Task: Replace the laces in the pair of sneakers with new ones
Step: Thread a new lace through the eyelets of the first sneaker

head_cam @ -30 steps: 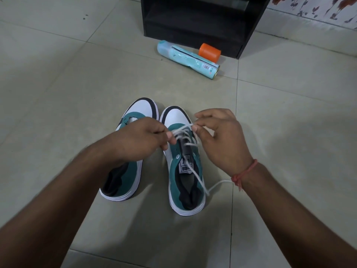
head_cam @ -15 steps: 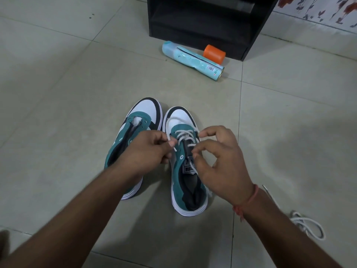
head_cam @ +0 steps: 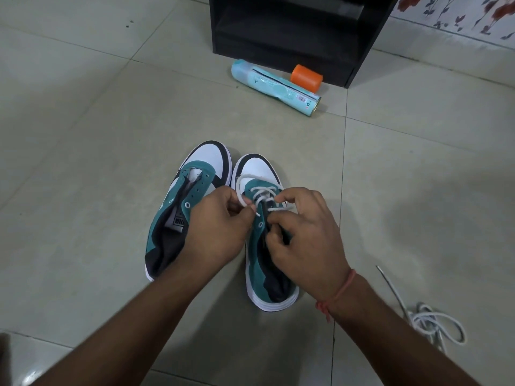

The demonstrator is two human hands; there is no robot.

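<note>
Two teal, white and black sneakers stand side by side on the tiled floor. The left sneaker (head_cam: 189,207) has bare eyelets with no lace. The right sneaker (head_cam: 259,174) carries a white lace (head_cam: 262,192) crossed through its front eyelets. My left hand (head_cam: 220,232) pinches one end of that lace beside the left row of eyelets. My right hand (head_cam: 303,238) is curled over the tongue and pinches the other part of the lace. A second white lace (head_cam: 430,323) lies loose on the floor at the right.
A pale blue spray can (head_cam: 274,89) lies on its side with an orange cap (head_cam: 306,78) behind it. Beyond them stands a black open cabinet (head_cam: 295,32). A floral-patterned wall strip (head_cam: 459,15) runs along the back right.
Both hands have come closer to the heel along the right sneaker, and the long loose lace end is no longer trailing. The view shifted, bringing the loose lace at the right into sight.
</note>
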